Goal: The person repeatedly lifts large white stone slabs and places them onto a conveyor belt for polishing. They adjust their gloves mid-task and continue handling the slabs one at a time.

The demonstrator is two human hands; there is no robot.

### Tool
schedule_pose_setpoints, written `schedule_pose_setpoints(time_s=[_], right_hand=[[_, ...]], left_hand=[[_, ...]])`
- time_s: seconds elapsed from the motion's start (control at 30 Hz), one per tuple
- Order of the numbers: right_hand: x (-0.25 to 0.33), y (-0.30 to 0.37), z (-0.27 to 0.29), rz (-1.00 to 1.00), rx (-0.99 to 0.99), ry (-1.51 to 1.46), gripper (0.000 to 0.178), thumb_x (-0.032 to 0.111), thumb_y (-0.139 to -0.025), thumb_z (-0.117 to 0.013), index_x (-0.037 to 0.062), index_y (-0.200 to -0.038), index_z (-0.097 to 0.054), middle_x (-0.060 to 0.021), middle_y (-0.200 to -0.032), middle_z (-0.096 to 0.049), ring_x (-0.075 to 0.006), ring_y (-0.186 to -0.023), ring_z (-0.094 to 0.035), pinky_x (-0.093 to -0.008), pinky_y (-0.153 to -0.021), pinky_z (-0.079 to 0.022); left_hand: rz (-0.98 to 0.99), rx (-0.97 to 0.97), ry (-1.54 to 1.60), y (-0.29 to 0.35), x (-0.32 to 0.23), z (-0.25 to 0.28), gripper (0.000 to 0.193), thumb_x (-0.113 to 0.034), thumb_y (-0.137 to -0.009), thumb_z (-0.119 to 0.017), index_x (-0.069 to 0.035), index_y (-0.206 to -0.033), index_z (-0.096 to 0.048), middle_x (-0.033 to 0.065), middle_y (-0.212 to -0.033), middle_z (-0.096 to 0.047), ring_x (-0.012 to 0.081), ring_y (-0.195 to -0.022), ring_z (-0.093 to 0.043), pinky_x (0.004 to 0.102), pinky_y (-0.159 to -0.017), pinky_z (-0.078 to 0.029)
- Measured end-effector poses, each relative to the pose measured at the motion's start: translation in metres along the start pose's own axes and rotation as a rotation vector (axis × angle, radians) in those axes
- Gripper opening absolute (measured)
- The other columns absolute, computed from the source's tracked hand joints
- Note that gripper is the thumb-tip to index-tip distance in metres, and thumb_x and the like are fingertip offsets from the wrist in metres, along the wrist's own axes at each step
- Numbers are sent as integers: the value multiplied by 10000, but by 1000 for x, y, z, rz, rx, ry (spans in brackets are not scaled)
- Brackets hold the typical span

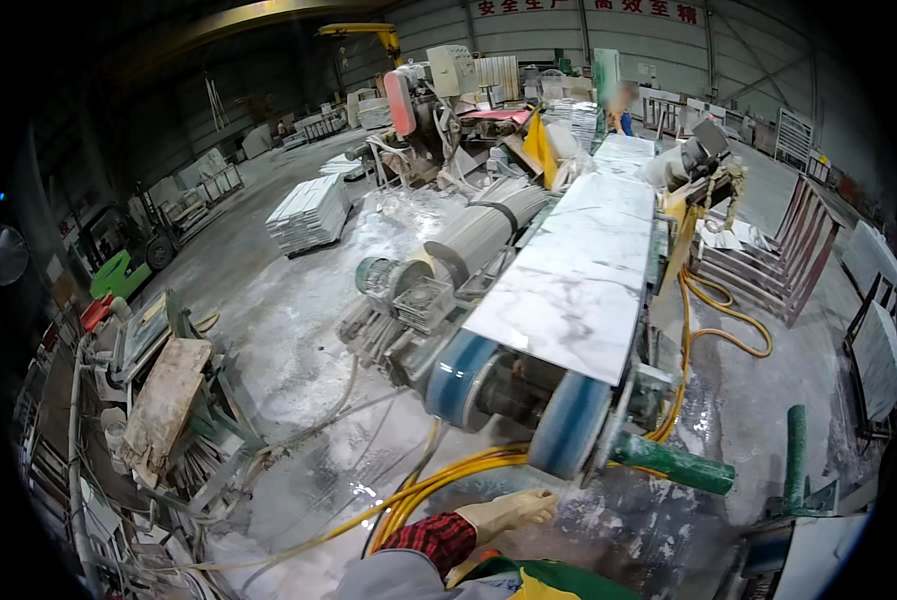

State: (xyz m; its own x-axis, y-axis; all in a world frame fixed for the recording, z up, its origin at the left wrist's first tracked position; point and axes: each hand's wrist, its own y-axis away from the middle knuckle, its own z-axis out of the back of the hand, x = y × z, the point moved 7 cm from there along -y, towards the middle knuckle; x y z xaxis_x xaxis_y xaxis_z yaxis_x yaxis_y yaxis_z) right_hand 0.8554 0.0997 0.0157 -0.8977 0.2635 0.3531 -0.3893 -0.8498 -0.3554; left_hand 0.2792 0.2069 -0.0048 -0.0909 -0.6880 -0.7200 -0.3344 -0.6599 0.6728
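Observation:
My left hand (509,512), in a cream work glove below a red-and-black checked sleeve, reaches across in front of me. Its fingers are curled together, and nothing shows in them. It hovers over the wet floor, apart from the near end of a conveyor with blue-banded wheels (572,425). A pale glove-coloured patch (463,572) shows beneath the sleeve; it may be my right hand, but its fingers are hidden. On the conveyor lies a long white slab with grey veins (579,270), its near edge jutting over the wheels. A green-and-yellow apron (559,582) covers my front.
Yellow hoses (449,468) cross the floor before me and loop at the right. A green pipe (679,463) sticks out near the wheels. Left of the conveyor stand a motor (391,277) and stacked slabs (309,213). A person (623,108) stands at the far end.

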Motion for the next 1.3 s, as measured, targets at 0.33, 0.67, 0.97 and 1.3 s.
schedule_pose_setpoints(time_s=[0.33, 0.67, 0.97, 1.3], right_hand=[[401, -93, -74, 566, 194, -362, 374, 150, -1000, -653, -52, -1314, -660, -246, -1319, -677, -447, -1267, -592, -548, -1183, -386], [567, -199, -194, 895, -93, -210, 627, 271, -987, -727, 4, -1531, -567, -219, -1578, -572, -404, -1466, -520, -533, -1283, -356], [591, -200, -188, 828, -17, -327, 518, 203, -925, -734, -25, -1382, -647, -281, -1438, -634, -494, -1348, -560, -596, -1212, -388], [607, -201, -160, 779, 35, -433, 441, 158, -883, -728, -20, -1283, -678, -245, -1332, -664, -480, -1259, -583, -581, -1152, -431]], left_hand=[[-193, -357, 306, 110, 36, 140, 639, -486, -1140, -565, 16, -1528, -488, 228, -1473, -631, 298, -1347, -630, 396, -1179, -491], [-271, -500, 266, 157, 9, 173, 732, -531, -1152, -505, 80, -1551, -449, 256, -1439, -634, 305, -1343, -632, 386, -1172, -498], [-220, -817, 140, 179, -41, 236, 581, -406, -1170, -468, 58, -1513, -535, 184, -1345, -728, 240, -1236, -702, 330, -1090, -536], [-532, -983, -604, 133, -208, 310, 478, -320, -1112, -601, -12, -1478, -595, 255, -1415, -672, 406, -1336, -633, 424, -1128, -499]])
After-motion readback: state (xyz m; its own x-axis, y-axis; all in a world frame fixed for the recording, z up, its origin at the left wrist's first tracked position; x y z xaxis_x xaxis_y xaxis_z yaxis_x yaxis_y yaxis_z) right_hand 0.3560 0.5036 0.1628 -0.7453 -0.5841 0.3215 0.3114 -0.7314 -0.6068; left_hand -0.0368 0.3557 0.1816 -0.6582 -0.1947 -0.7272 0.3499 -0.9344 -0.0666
